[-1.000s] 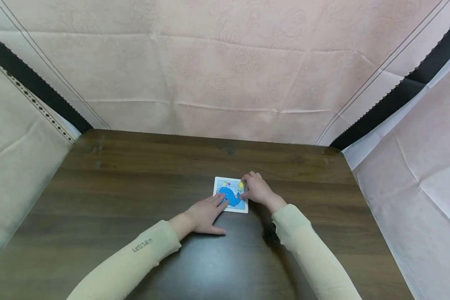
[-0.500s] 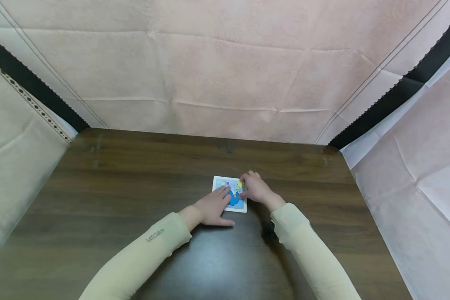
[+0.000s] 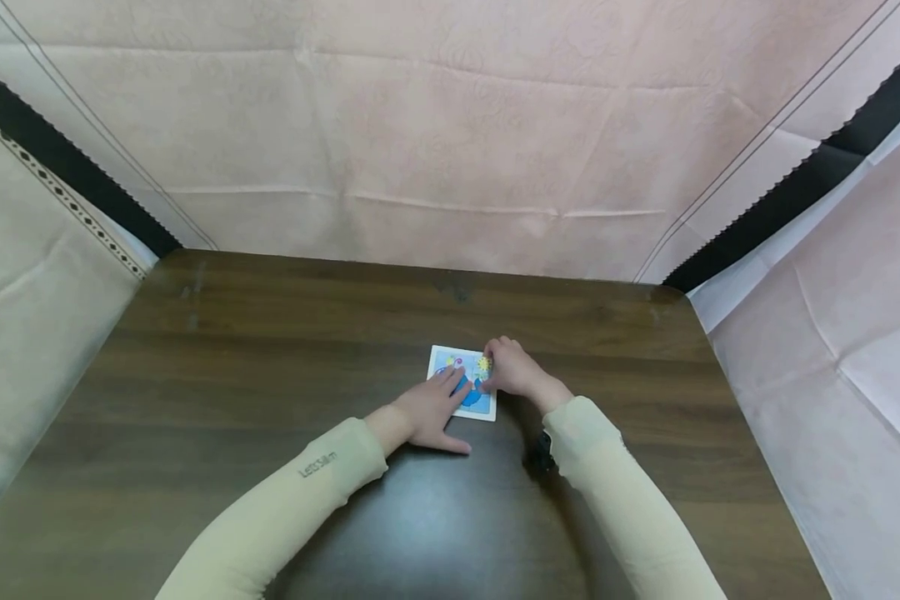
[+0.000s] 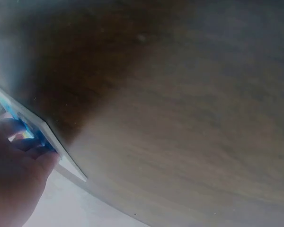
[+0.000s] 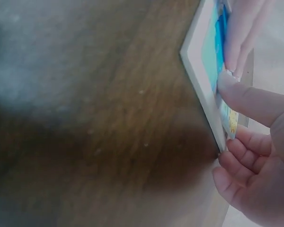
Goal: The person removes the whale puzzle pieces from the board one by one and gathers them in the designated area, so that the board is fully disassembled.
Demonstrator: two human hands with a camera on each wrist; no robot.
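A small square whale puzzle (image 3: 482, 405) with a white border lies flat on the table, a blue whale and a yellow sun in its picture. My left hand (image 3: 433, 410) lies over its left part, fingers straight and thumb spread, hiding much of the whale. From the right, my right hand (image 3: 521, 369) pinches a piece with a yellow sun (image 5: 232, 124) at the far right corner. In the right wrist view the thumb (image 5: 241, 94) is on the picture, and the other fingers curl by the border's corner. The left wrist view shows the left fingers (image 4: 31, 151) on the picture.
The dark wooden table (image 3: 285, 350) stretches out around the puzzle. Pale cloth (image 3: 435, 150) hangs behind the far edge and at both sides, with black strips at the corners. A dark wrist device (image 3: 543, 452) sits under the right cuff.
My left hand has slid right and a little away from me, farther over the whale. The right hand has kept its place at the corner. The view has shifted slightly.
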